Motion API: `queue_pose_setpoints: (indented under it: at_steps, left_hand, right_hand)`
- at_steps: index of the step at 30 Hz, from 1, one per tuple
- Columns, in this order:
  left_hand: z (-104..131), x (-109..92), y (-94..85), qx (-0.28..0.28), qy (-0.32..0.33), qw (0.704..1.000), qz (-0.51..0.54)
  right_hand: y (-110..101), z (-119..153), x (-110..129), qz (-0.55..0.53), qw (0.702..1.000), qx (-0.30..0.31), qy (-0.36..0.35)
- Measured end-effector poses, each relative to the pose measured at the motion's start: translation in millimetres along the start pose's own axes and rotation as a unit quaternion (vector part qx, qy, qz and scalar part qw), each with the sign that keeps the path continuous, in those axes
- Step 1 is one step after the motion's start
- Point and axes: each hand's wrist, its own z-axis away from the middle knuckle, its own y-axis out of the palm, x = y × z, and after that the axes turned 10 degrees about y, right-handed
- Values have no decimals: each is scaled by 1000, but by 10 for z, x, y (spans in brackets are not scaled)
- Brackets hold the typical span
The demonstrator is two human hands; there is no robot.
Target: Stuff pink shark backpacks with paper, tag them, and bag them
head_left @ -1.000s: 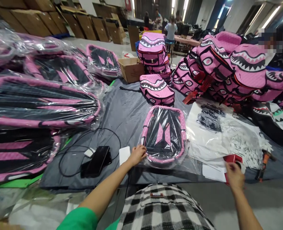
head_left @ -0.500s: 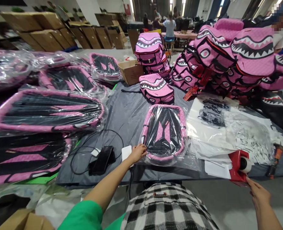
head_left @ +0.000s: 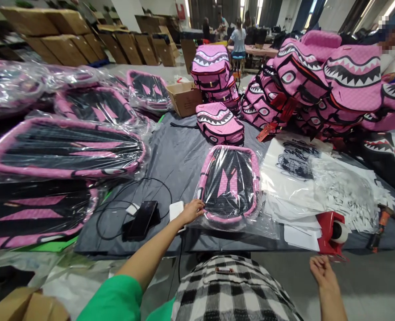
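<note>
A pink and black backpack in clear plastic [head_left: 230, 183] lies flat at the table's front edge, back panel up. My left hand [head_left: 193, 211] rests on the lower left edge of its wrapping, fingers closed at the plastic. Just below the table edge, my right hand [head_left: 322, 270] is raised with its fingers curled together; whatever may be between them is too small to make out. Close above that hand stands a red tape dispenser [head_left: 325, 232] with a roll of tape.
Wrapped backpacks [head_left: 66, 147] fill the left side. A phone [head_left: 140, 220], cable and white power bank [head_left: 176, 210] lie left of centre. Unwrapped pink backpacks [head_left: 351, 76] are piled behind, with plastic bags [head_left: 291, 178] and an orange-handled tool [head_left: 380, 227] at right.
My right hand has moved left, away from the dispenser's right side, and its fingers have curled in. My left hand stays on the wrapped backpack.
</note>
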Motion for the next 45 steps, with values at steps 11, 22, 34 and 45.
queue_pose_setpoints:
  at_steps: [11,22,34,45]
  left_hand:
    - [-49,-91,-22,3,-5,1000,2]
    - [-17,-139,16,-29,6,999,42]
    - [-10,-176,5,-33,15,999,32]
    - [-63,-246,-69,-14,-11,999,36]
  right_hand:
    - [3180,766,735,432,671,574,-183]
    - [4265,605,365,688,462,531,-176]
    - [3931,695,447,700,554,339,-296]
    - [4036,1081,-89,705,558,345,-269]
